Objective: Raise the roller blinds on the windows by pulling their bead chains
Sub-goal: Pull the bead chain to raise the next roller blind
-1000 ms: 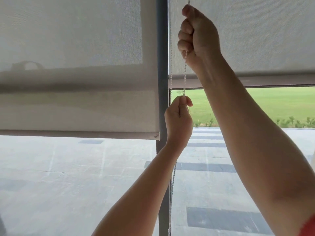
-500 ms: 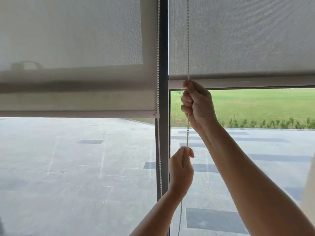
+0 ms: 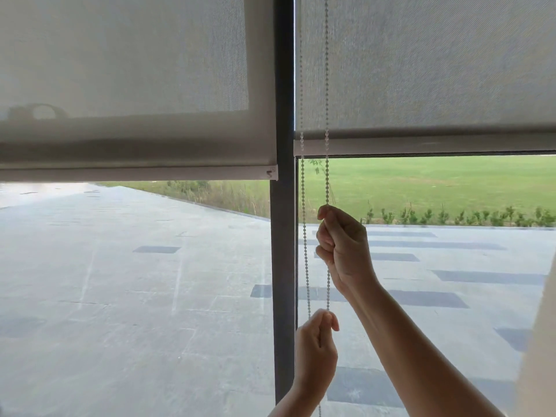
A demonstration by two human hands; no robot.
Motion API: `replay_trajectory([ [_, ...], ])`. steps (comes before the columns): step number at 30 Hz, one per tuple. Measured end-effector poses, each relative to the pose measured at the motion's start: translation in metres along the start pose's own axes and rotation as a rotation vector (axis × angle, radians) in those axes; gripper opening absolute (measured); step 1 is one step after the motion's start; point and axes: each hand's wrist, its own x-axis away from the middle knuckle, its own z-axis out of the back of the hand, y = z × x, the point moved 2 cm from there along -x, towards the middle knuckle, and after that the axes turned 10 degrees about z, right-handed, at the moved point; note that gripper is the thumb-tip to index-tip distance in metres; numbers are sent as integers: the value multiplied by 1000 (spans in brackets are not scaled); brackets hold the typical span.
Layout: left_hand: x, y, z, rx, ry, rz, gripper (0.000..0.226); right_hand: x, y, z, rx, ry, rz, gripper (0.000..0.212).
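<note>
Both hands grip one bead chain strand.
Right hand (image 3: pixel 346 248) clamps the bead chain (image 3: pixel 327 182) above; left hand (image 3: pixel 316 350) clamps it below.

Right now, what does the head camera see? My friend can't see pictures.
Two bare hands grip one strand of a bead chain, the right hand above the left hand. The right roller blind hangs partly raised before a window showing grass and paving.
</note>
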Motion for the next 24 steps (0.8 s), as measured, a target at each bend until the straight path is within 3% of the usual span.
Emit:
replay_trajectory([
  [24, 23, -55, 4, -53, -54, 60, 40, 48, 31, 13, 92, 61, -89, 31],
])
